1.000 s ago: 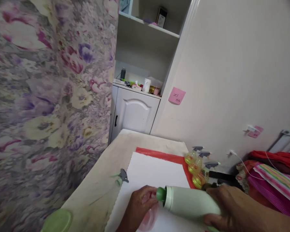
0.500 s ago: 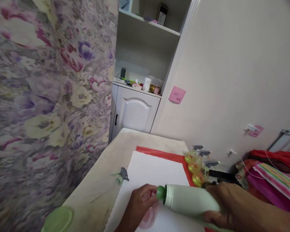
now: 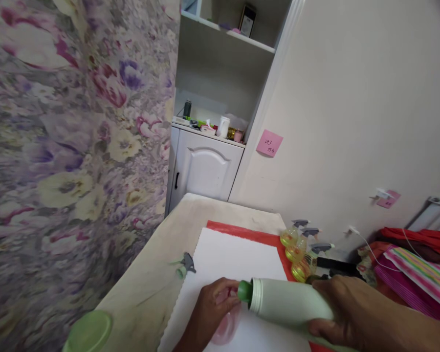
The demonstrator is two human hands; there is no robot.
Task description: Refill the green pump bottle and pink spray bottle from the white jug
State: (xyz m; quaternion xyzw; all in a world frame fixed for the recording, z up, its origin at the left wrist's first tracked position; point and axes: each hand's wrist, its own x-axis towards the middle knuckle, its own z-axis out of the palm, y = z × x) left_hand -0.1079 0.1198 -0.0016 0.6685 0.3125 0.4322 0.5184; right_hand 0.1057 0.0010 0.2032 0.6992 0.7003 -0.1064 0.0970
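My right hand [image 3: 346, 313] is wrapped round a pale green bottle [image 3: 288, 300], which lies nearly level in the air, its threaded mouth facing left. A darker green piece [image 3: 245, 291] sticks out of that mouth; whether liquid flows is not visible. Beside it, my left hand [image 3: 218, 300] closes its fingers round the top of a clear pink bottle [image 3: 227, 326], standing over a white sheet [image 3: 238, 254]. The green piece meets the left fingertips. To the left lies a loose grey and green spray head [image 3: 186, 265]. A light green lid [image 3: 90, 332] is at the lower left.
Several round bottles of yellow liquid with spray heads [image 3: 297, 252] stand along the table's right edge. Red cloth [image 3: 238, 232] shows under the white sheet. A floral curtain [image 3: 77, 146] hangs left, a white cabinet [image 3: 207, 168] stands behind, and a wall [image 3: 337, 122] rises right.
Both hands and the two bottles hold almost the same place. The view has shifted very slightly.
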